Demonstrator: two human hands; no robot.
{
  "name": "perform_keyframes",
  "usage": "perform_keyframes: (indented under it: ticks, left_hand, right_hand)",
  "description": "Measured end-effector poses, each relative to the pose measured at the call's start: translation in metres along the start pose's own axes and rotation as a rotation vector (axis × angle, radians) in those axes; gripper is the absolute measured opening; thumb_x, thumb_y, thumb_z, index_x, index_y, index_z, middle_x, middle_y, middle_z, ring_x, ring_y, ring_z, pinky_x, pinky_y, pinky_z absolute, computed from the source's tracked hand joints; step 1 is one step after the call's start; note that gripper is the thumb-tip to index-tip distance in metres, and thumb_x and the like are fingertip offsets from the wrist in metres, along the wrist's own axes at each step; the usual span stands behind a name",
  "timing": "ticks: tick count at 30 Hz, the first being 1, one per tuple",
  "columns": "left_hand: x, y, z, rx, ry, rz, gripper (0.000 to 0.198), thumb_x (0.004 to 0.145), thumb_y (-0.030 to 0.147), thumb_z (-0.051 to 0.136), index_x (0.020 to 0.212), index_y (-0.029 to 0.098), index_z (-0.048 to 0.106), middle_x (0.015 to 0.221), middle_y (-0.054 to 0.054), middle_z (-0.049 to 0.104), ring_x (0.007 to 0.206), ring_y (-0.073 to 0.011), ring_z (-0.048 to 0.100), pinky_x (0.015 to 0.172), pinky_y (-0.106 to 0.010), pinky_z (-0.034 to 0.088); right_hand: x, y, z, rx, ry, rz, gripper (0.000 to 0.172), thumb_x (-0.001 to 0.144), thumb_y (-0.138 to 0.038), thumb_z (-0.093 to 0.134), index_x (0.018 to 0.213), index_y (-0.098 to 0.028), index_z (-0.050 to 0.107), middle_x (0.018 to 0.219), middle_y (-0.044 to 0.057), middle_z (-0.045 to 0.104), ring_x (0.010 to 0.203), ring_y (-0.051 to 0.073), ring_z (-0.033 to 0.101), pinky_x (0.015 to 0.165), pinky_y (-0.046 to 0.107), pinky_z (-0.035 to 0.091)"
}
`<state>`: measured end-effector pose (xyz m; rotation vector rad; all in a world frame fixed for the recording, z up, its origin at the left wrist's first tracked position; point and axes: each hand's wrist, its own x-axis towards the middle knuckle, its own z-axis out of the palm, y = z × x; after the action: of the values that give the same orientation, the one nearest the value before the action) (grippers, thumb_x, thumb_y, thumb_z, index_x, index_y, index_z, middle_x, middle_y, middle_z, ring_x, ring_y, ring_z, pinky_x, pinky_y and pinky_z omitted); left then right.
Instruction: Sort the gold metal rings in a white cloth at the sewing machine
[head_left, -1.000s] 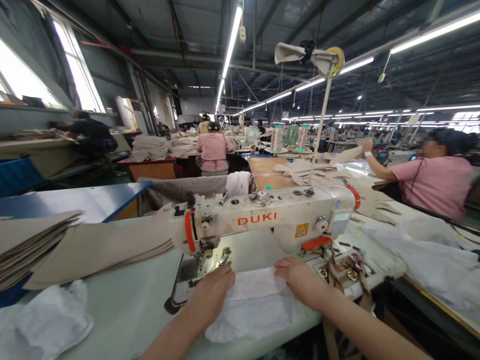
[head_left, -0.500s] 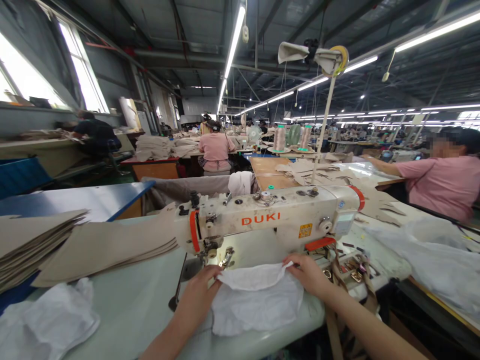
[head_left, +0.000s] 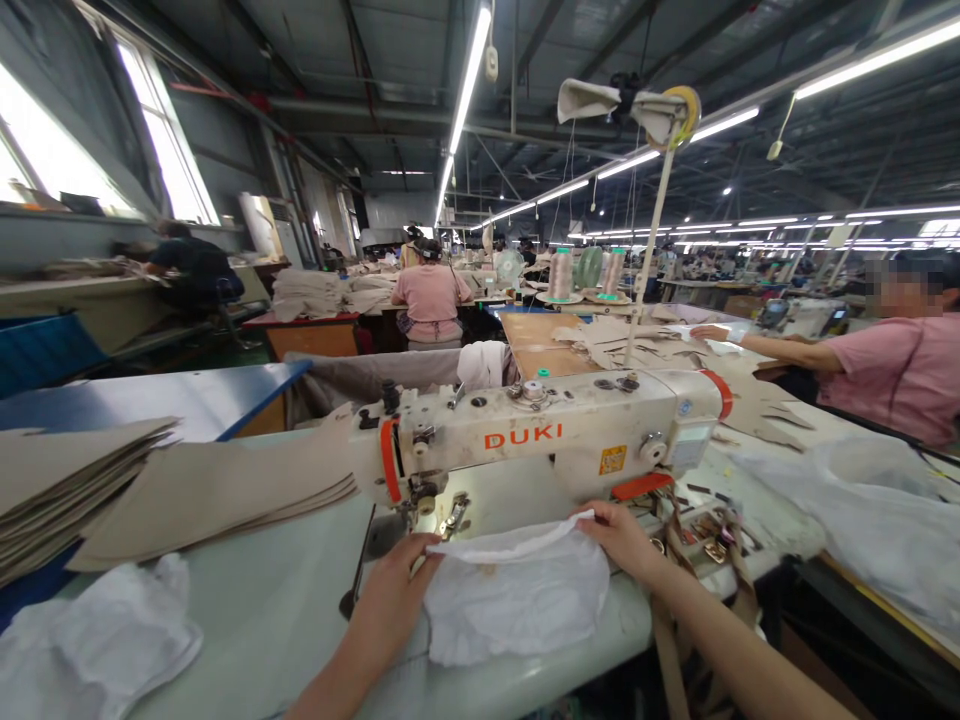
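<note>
A thin white fabric piece [head_left: 517, 600] is stretched between my two hands in front of the sewing machine [head_left: 525, 440]. My left hand [head_left: 397, 590] pinches its upper left corner, close to the needle and presser foot [head_left: 426, 505]. At the upper right corner, my right hand [head_left: 619, 535] grips the folded edge below the machine's arm. The top edge is folded over in a narrow band, and the rest hangs down over the pale table top [head_left: 285, 560]. On the table at lower left lies a crumpled white fabric heap [head_left: 112, 640].
Beige cut panels [head_left: 217, 490] are stacked at left. Straps and metal buckles [head_left: 716, 540] lie right of the machine. Translucent white sheeting [head_left: 847, 500] covers the right side. A thread stand pole [head_left: 652, 230] rises behind. A co-worker in pink [head_left: 892, 370] reaches over the neighbouring table.
My right hand has shifted slightly right and up, pulling the fabric's folded top edge straighter and narrower. My left hand has barely moved. The co-worker at right has stretched an arm over the table.
</note>
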<state>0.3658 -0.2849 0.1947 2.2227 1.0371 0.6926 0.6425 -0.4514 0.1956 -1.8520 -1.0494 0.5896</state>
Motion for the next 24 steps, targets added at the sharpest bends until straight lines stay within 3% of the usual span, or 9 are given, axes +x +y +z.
perform_keyframes:
  ticks: [4,10,20,24]
  left_hand:
    - [0.001,0.006,-0.001,-0.065,-0.067,-0.058,0.022,0.085,0.026,0.043,0.088,0.022,0.065,0.089,-0.003,0.071,0.087,-0.0213,0.066,0.08,-0.029,0.047]
    - [0.005,0.017,-0.003,0.037,-0.073,-0.117,0.031,0.088,0.028,0.043,0.058,0.022,0.043,0.061,0.0,0.058,0.066,-0.019,0.062,0.063,-0.026,0.04]
    - [0.006,0.02,-0.001,0.002,-0.035,-0.108,0.029,0.087,0.025,0.043,0.059,0.022,0.045,0.066,-0.001,0.061,0.069,-0.0201,0.062,0.068,-0.028,0.043]
    - [0.005,0.017,0.0,-0.009,-0.054,-0.104,0.022,0.087,0.023,0.043,0.068,0.021,0.054,0.076,-0.003,0.067,0.077,-0.021,0.065,0.072,-0.029,0.046]
  right_hand:
    - [0.001,0.001,0.001,0.027,0.01,0.013,0.036,0.071,-0.053,0.06,0.068,-0.016,0.06,0.061,0.0,0.058,0.06,0.016,0.052,0.054,0.026,0.041]
    - [0.003,0.0,0.005,0.029,0.058,-0.008,0.04,0.071,-0.057,0.052,0.066,-0.017,0.053,0.06,0.0,0.054,0.058,0.014,0.046,0.052,0.025,0.036]
    - [0.003,-0.007,0.01,-0.065,0.182,-0.061,0.041,0.072,-0.058,0.044,0.065,-0.019,0.053,0.061,0.002,0.053,0.062,0.018,0.047,0.057,0.028,0.034]
    - [0.003,-0.012,0.014,-0.056,0.188,-0.067,0.044,0.075,-0.06,0.04,0.07,-0.019,0.055,0.067,0.004,0.059,0.066,0.02,0.051,0.062,0.03,0.038]
